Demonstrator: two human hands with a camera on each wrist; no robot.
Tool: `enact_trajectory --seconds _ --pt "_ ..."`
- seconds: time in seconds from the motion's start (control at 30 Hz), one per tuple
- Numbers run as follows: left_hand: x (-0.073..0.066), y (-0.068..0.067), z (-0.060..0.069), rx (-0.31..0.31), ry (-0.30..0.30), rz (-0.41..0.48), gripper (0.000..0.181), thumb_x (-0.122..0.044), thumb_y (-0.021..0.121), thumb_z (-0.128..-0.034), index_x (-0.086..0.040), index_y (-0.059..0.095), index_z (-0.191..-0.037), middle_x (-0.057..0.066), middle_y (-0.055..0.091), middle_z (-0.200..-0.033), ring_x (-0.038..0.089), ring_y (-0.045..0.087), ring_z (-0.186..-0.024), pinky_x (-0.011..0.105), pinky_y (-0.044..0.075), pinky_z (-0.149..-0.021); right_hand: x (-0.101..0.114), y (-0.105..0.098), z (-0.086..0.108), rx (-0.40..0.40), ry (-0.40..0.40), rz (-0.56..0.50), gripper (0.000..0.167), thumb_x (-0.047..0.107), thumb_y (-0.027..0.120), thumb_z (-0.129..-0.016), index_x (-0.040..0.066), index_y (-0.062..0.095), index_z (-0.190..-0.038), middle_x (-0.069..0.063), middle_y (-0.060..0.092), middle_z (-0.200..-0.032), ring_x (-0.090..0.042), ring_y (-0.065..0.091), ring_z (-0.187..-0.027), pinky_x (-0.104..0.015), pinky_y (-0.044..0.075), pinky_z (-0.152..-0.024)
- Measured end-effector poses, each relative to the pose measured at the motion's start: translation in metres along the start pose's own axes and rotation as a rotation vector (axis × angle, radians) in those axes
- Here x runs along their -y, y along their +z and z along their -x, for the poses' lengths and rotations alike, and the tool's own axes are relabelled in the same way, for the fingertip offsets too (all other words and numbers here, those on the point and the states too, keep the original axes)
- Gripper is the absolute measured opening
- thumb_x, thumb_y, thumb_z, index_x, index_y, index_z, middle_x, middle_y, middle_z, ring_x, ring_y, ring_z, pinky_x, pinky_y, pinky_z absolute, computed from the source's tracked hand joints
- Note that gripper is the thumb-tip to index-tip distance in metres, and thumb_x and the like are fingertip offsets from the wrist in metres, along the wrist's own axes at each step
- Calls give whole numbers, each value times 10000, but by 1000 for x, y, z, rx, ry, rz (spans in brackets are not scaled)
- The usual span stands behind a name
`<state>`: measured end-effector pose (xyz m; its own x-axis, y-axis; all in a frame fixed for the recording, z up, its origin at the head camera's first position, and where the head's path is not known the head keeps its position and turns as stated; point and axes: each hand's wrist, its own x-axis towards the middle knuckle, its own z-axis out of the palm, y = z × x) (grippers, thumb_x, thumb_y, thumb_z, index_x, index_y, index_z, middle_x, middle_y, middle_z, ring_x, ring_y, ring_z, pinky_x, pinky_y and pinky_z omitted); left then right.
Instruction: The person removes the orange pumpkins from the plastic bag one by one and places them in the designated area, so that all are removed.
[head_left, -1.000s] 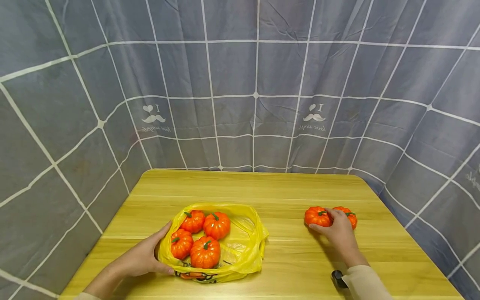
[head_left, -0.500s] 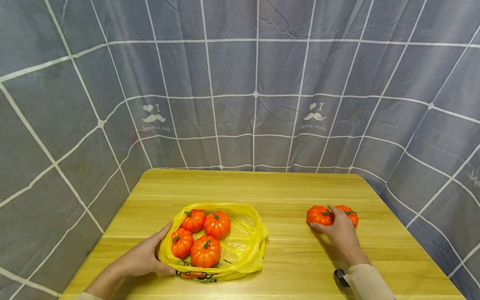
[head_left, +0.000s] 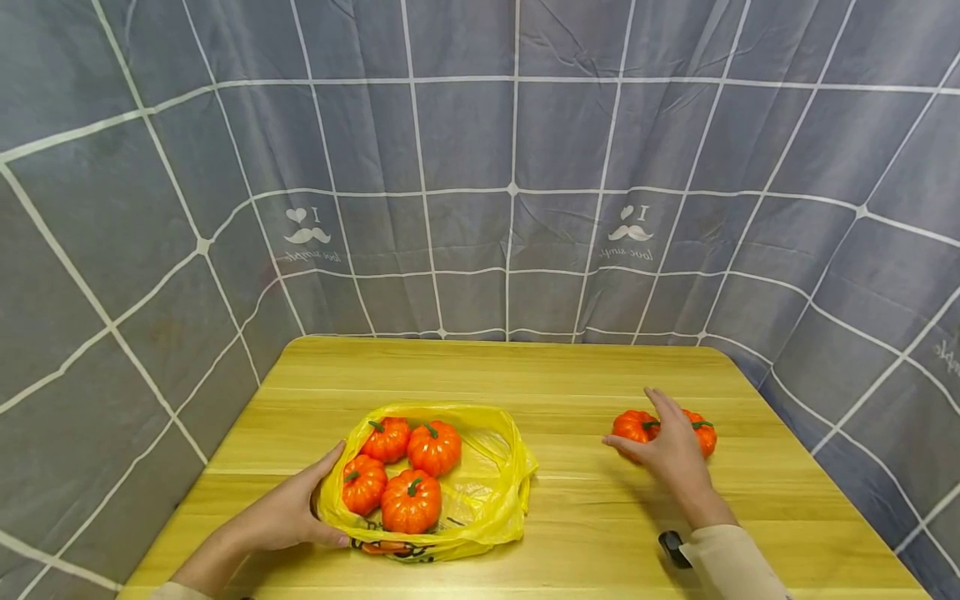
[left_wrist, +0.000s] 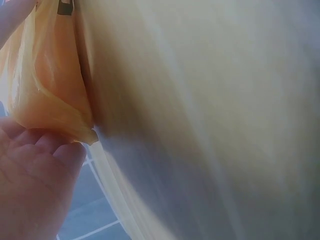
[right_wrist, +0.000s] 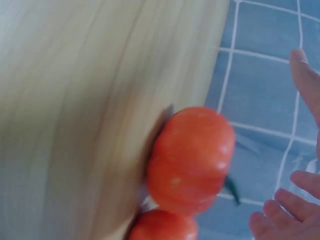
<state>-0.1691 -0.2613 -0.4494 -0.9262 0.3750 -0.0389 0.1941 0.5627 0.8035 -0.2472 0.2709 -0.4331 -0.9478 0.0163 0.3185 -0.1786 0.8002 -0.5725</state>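
Yellow bag (head_left: 480, 540) on the left half of the worktop (head_left: 517, 375), near side; mouth faces up, long axis running left to right, dark print (head_left: 420, 553) on the near wall. Four orange pumpkins (head_left: 411, 506) sit inside, grouped toward its left end. Stems of the two leftmost lean left; the far one beside them leans up-left, the nearest tips away to the right.

Left hand (head_left: 279, 515) cups the bag's left end, fingers along the outer side, thumb on the near wall.

Right hand (head_left: 677, 454) is wide, thumb and fingers spread, above two more pumpkins on the right side of the worktop: the left pumpkin (head_left: 630, 426) and the right pumpkin (head_left: 708, 443). It holds nothing; the right wrist view shows it apart from both. The left pumpkin is squat, broad axis lying along the worktop, stem pointing right in the head view. These two appear to touch, though blur and overlap leave this uncertain.

Grey curtain (head_left: 465, 150) with white grid lines stands behind.
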Motion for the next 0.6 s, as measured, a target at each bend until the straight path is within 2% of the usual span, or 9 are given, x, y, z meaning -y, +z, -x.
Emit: enact_trajectory --seconds 0.13,0.4,0.6 --pt "1 0 -1 -2 1 4 1357 -271 978 -619 49 85 -1589 368 195 -1570 527 229 -1422 617 158 -1107 13 3 0 6 -44 -19 1148 482 930 -660 -39 373 -1519 -279 323 -1557 -515 306 -1387 -691 309 -1062" --pt "1 -1 0 2 0 16 1361 -262 979 -614 42 83 -1592 360 186 -1578 520 217 -1430 610 151 -1105 39 24 -1 50 -124 -145 1099 433 949 -650 6 416 -1511 -250 376 -1537 -472 347 -1389 -660 345 -1062" --pt "2 -1 -1 -3 1 8 1351 -269 979 -616 42 97 -1591 354 188 -1581 522 207 -1432 613 139 -1113 60 42 0 104 -170 -226 1062 410 960 -633 22 466 -1489 -220 446 -1506 -451 464 -1313 -592 436 -1021"
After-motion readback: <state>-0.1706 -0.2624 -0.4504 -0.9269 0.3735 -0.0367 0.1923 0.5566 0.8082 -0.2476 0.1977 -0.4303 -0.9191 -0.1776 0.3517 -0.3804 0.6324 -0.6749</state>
